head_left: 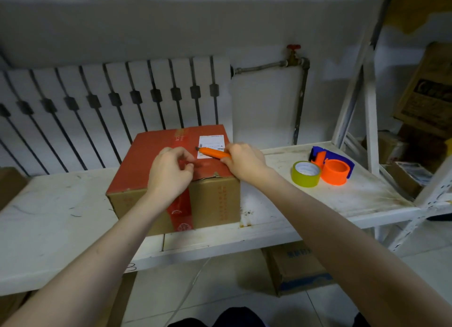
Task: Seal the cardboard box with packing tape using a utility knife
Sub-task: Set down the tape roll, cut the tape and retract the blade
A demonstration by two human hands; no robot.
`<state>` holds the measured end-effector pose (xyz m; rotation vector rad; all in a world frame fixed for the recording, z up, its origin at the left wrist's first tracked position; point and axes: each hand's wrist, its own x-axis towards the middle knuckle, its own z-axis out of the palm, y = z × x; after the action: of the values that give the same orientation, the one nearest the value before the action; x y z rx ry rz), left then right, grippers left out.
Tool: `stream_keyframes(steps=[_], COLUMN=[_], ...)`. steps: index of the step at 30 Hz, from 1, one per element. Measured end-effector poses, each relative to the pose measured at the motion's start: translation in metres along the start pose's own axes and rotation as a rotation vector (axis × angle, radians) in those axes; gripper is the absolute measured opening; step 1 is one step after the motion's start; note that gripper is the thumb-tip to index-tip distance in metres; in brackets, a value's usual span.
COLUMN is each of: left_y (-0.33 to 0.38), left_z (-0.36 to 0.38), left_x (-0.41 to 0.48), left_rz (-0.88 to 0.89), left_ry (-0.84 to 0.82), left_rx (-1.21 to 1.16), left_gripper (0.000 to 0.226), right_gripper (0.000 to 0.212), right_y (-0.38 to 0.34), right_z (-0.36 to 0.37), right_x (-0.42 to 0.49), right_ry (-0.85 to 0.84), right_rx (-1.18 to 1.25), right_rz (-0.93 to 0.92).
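A cardboard box (215,199) with a red top stands on the white shelf (305,204). Red tape (181,211) runs over its top and down the front face. My left hand (168,172) rests on the box's front top edge, with its fingers pinching the tape there. My right hand (244,161) holds an orange utility knife (211,152) above the box top. The knife's tip points left, over the white shipping label (211,142).
A yellow-green tape roll (305,171) and an orange and blue tape dispenser (332,166) lie on the shelf to the right of the box. More cardboard boxes stand at the far right (425,94) and under the shelf (296,268). A radiator (110,106) lines the wall behind.
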<state>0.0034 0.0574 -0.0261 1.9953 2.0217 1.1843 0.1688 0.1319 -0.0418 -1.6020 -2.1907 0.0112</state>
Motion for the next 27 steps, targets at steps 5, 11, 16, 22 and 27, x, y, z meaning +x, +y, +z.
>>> stream_keyframes(steps=[5,11,16,22,27], left_y=[0.008,0.047,0.063,0.066,0.067], left_z=[-0.011,-0.032,-0.048,-0.067,-0.073], left_x=[-0.002,-0.013,-0.025,-0.038,-0.044], left_rz=[-0.131,-0.283,-0.247,-0.255,-0.271], left_ry=[-0.169,-0.262,-0.202,-0.217,-0.207], left_rx=[-0.307,-0.958,-1.099,-1.111,-1.115], left_gripper=[0.008,0.028,0.023,0.024,0.025], right_gripper=[0.036,0.039,0.036,0.037,0.032], right_y=[-0.009,-0.034,-0.05,-0.063,-0.069], right_z=[-0.025,-0.06,-0.068,-0.073,-0.073], right_x=[-0.024,-0.068,-0.093,-0.111,-0.119], right_ry=[0.124,-0.057,-0.102,-0.132,-0.134], right_rx=[0.588,1.307,1.315,1.299,1.339], right_rz=[0.105,0.178,0.072,0.089,0.046])
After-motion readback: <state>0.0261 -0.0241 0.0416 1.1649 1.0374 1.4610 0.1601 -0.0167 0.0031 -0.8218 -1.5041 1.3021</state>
